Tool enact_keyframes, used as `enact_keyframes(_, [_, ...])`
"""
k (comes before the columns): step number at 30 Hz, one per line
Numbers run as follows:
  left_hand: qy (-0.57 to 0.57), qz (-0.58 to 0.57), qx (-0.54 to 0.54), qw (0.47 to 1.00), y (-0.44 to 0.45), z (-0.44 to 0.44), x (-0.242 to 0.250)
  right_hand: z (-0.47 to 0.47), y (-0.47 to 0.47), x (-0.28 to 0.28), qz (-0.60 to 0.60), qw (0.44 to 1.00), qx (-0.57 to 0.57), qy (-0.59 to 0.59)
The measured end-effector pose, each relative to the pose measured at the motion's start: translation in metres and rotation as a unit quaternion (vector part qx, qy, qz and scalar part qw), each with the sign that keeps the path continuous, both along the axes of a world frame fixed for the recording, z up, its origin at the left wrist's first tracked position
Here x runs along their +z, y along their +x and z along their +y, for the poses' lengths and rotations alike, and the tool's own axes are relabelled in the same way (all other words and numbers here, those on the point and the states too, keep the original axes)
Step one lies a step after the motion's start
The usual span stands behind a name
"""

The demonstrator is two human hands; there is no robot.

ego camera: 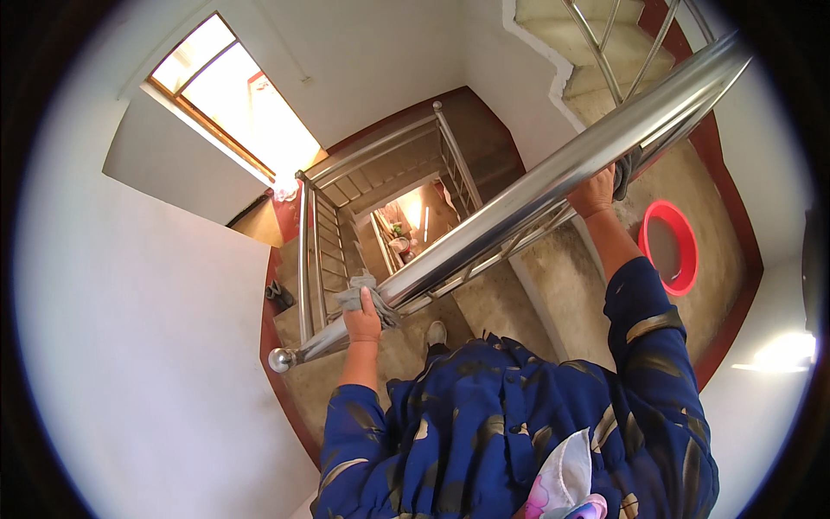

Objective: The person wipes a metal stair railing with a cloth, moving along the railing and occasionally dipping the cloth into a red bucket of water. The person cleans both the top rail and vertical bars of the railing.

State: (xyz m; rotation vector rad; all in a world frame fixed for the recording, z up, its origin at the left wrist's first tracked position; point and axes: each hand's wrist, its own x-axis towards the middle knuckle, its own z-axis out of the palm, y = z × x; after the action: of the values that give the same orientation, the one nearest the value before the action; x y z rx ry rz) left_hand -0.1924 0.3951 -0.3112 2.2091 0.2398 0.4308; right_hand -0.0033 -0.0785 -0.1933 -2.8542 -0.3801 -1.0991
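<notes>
A thick stainless steel handrail [519,201] runs slantwise across the view, from a ball end cap [281,359] at the lower left to the upper right. Around its lower part my left hand [363,318] is closed on a grey cloth [360,292] that wraps the tube. Farther up, my right hand [595,193] reaches to the underside of the rail, its fingers partly hidden behind it. A dark grey cloth [626,174] shows beside that hand, pressed near the lower rail.
A red plastic basin [692,250] holding murky water stands on the landing at the right. Concrete steps [502,311] lie below the rail. Beyond is an open stairwell with a lower steel railing [303,259]. Dark shoes [279,295] sit by the left wall.
</notes>
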Motion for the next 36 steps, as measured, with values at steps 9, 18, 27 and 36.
enact_keyframes(9, [-0.088, -0.060, -0.199, 0.974, 0.077, -0.120, 0.093, 0.003, 0.001, 0.008, -0.041, 0.998, 0.035, 0.043])
enact_keyframes(18, [-0.091, -0.102, -0.235, 0.962, 0.090, -0.138, 0.116, 0.020, -0.098, 0.066, -0.033, 0.580, 0.131, 0.803])
enact_keyframes(27, [-0.111, -0.114, -0.247, 0.956, 0.090, -0.138, 0.112, 0.026, -0.041, 0.194, -0.148, 0.948, 0.075, 0.272])
enact_keyframes(36, [-0.094, -0.125, -0.271, 0.950, 0.093, -0.135, 0.117, 0.116, -0.048, 0.159, 0.126, 0.991, -0.009, -0.048])
